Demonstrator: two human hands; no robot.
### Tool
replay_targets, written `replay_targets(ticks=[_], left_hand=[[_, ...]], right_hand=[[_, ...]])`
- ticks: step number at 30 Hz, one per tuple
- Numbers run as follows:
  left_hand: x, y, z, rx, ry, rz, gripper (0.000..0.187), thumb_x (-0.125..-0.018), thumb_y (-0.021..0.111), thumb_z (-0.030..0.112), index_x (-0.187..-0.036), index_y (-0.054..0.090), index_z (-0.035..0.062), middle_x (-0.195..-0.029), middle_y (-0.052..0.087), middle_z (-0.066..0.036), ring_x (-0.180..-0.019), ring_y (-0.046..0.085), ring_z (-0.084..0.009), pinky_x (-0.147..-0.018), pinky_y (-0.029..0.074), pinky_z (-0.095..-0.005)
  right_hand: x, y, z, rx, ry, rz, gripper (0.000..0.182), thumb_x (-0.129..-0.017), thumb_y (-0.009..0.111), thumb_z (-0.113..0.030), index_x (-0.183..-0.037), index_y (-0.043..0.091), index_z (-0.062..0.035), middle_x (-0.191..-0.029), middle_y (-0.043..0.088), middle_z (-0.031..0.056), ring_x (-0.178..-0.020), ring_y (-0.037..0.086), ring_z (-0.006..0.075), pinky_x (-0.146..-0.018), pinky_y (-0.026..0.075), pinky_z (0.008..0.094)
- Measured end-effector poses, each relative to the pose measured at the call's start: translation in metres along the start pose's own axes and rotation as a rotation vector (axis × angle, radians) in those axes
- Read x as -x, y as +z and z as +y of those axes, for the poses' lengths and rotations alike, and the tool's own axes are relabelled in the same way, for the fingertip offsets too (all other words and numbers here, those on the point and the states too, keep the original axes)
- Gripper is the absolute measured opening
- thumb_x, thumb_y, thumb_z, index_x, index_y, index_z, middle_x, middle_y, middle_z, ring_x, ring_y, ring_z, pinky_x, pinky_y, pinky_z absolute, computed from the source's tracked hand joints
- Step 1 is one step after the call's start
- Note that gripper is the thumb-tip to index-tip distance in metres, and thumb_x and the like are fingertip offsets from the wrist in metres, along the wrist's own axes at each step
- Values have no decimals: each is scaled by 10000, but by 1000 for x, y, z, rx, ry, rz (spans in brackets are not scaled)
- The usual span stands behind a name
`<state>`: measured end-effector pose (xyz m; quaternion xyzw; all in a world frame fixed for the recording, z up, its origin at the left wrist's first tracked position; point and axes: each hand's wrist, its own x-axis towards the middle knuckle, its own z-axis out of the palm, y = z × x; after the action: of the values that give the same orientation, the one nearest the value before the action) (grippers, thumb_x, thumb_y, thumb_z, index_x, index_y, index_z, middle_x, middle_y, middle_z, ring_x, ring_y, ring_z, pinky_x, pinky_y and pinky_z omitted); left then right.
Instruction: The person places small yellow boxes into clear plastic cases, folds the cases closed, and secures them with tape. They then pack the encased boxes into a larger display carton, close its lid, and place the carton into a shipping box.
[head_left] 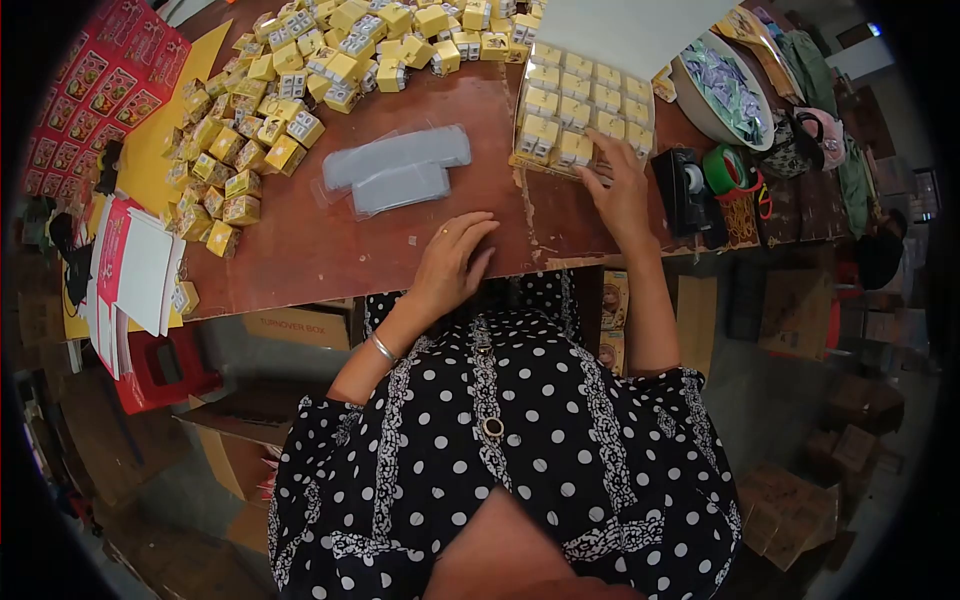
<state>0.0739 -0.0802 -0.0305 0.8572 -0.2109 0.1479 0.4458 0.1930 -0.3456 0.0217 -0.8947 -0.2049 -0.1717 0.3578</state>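
Note:
My left hand [453, 258] rests at the table's front edge with its fingers stretched out and the thumb apart, holding nothing. Just beyond it lie clear plastic sleeves [400, 188] in flat, overlapping stacks. My right hand [613, 185] reaches to the front right corner of an open carton [545, 163]. Its fingers are spread, and the fingertips touch or hover over the small yellow-and-white boxes [577, 112] standing in rows inside. The carton's white lid [630, 35] is raised at the back.
A heap of small yellow boxes [330, 60] covers the back left. A black tape dispenser [685, 190] and green tape roll [727, 170] stand at right, before a basin [745, 90] of small packets. Printed cards [140, 270] overhang the left edge.

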Motion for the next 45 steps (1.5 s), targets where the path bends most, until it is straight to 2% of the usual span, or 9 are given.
replay_targets(ticks=[3,8,14,19,24,28,33,42,45], left_hand=[[-10,-19,-17,-122,172,112,442,-831,742,-4,-1254,617,32,-1298,616,-166,-1229,590,-375,-1030,498,-438],[-57,-92,-44,-543,-63,234,588,-758,852,116,-1291,612,43,-1286,633,-155,-1254,576,-371,-1088,439,-469],[-74,-121,-79,-326,-371,-7,604,-752,853,122,-1301,610,58,-1281,639,-155,-1179,597,-348,-1069,422,-471],[-67,-115,-65,-325,-112,271,511,-803,793,54,-1284,621,68,-1136,685,-136,-1097,634,-337,-1039,452,-442],[-52,-99,6,-90,-43,373,331,-859,734,-30,-1181,697,39,-984,734,-147,-869,733,-276,-762,586,-344],[-40,-96,41,-99,72,384,350,-864,731,-42,-1203,696,38,-1011,743,-148,-849,745,-262,-723,594,-339],[-33,-98,52,-116,133,392,331,-864,717,-59,-1182,709,33,-976,752,-119,-838,739,-261,-708,593,-333],[-13,-103,60,-435,51,-22,869,-757,850,231,-1473,424,-14,-1416,555,-211,-1275,563,-373,-1042,476,-455],[2,-96,46,-292,-66,-53,797,-779,833,208,-1449,460,-7,-1385,578,-214,-1251,583,-384,-1019,497,-452]], right_hand=[[5,4,6,194,-100,28,566,-878,772,-41,-1408,606,-150,-1122,638,128,-952,664,304,-810,559,400],[6,-3,-8,296,-97,11,538,-896,765,-94,-1408,616,-163,-1022,625,122,-924,633,320,-787,524,411],[8,-15,-45,262,-70,201,403,-928,723,-80,-1325,651,-97,-1012,615,114,-895,639,272,-758,537,381],[14,-7,-93,-50,-127,252,288,-948,677,-42,-1236,661,-33,-1088,643,116,-845,662,222,-714,556,332],[15,21,-146,-615,47,-89,286,-955,626,5,-1241,640,-2,-1156,666,128,-842,698,170,-699,571,280],[13,33,-153,-619,17,-194,327,-996,567,20,-1322,573,17,-1172,664,117,-866,691,127,-749,583,250],[12,12,-155,-964,367,-730,421,-1000,568,-47,-1406,469,4,-1201,671,159,-844,717,159,-693,596,239],[18,11,-139,-1152,464,-897,678,-988,581,-129,-1570,250,-20,-1341,630,239,-679,732,201,-563,585,249],[16,18,-140,-1142,448,-996,618,-1010,566,-89,-1546,265,-25,-1329,634,228,-704,731,193,-573,586,260]])
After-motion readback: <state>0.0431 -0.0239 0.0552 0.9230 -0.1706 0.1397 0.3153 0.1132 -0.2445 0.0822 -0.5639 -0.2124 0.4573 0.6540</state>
